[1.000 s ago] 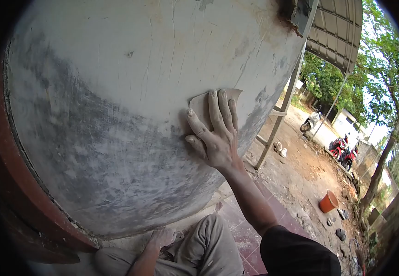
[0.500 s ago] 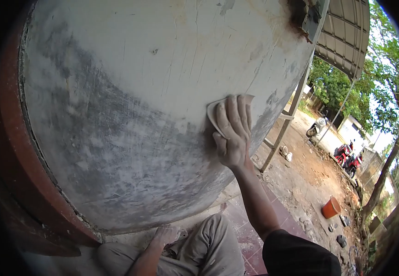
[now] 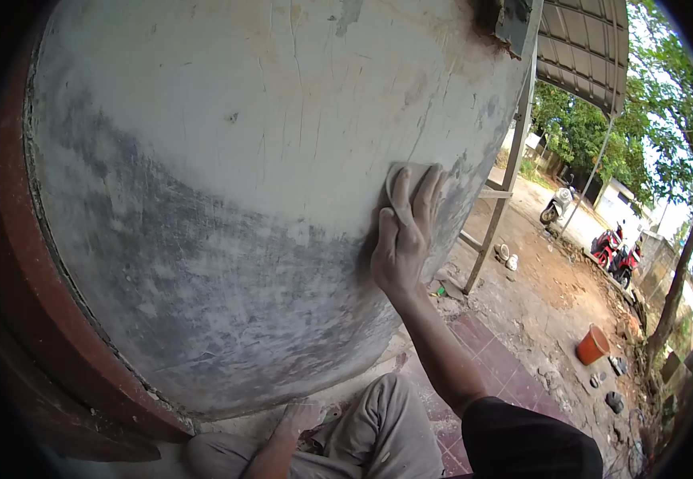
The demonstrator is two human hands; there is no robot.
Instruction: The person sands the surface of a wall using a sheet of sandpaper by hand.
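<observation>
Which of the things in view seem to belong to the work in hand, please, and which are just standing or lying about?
Seem to belong to the work:
- sheet, under the right hand
- wall, which the sheet is held against

Apparently just about:
- orange bucket, on the ground
- white scooter, parked
- red motorbike, parked

red-tiled floor [image 3: 500, 363] (dusted white in places) | earth ground [image 3: 554, 289] | on ground: orange bucket [image 3: 593, 345], red motorbikes [image 3: 604, 246]
</observation>
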